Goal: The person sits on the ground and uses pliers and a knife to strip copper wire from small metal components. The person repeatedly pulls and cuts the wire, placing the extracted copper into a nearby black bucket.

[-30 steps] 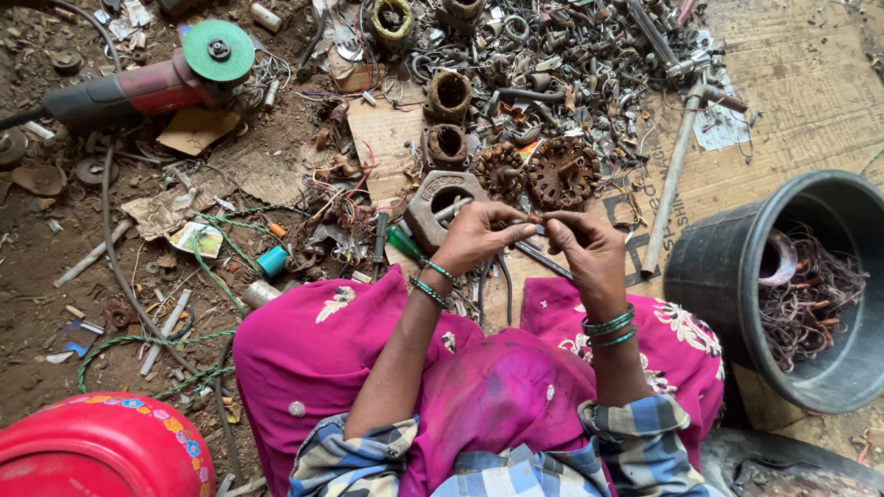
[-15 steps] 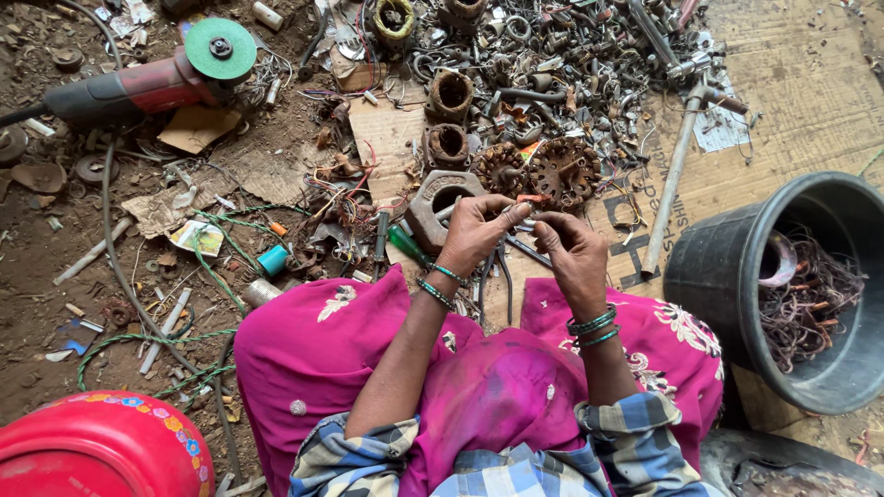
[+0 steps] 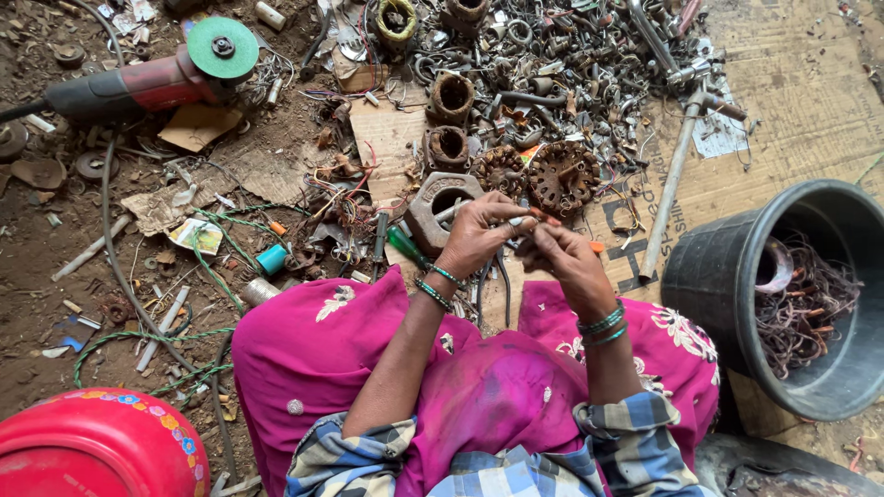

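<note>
Seated on the ground, my left hand [image 3: 474, 237] and right hand [image 3: 564, 262] pinch closed together on a small orange-tipped scrap piece [image 3: 545, 219], just below the rusty motor rotor [image 3: 562, 177]

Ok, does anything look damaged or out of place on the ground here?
Mostly scrap strewn on purpose, but the red angle grinder with a green disc lies on its side in bare dirt, and the cardboard sheet under the metal parts is torn and stained.
</note>
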